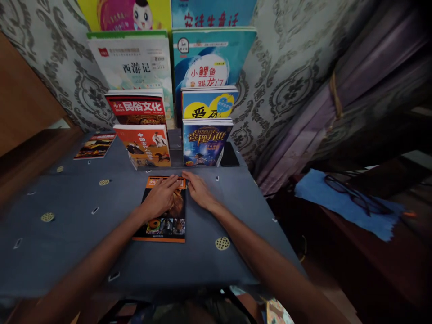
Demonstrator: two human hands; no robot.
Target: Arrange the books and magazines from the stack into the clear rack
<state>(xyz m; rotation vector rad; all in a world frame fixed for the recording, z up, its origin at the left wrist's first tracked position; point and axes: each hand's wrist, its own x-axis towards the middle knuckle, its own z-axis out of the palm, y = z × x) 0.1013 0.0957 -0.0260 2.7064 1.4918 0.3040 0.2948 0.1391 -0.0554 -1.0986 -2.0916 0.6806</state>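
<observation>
An orange-edged book (pixel 165 225) with animal pictures lies flat on the blue-grey tablecloth (pixel 67 225) in front of me. My left hand (pixel 161 195) rests flat on its cover, fingers stretched toward the top edge. My right hand (pixel 200 190) lies beside the book's upper right corner, fingers extended and touching that edge. Neither hand has lifted the book.
A tiered rack of upright books stands behind, with a blue fantasy book (pixel 205 143) and an orange one (pixel 146 146) in the front row. Another book (pixel 95 145) lies flat at far left. A blue cloth with glasses (pixel 351 198) lies to the right, beyond the table's edge.
</observation>
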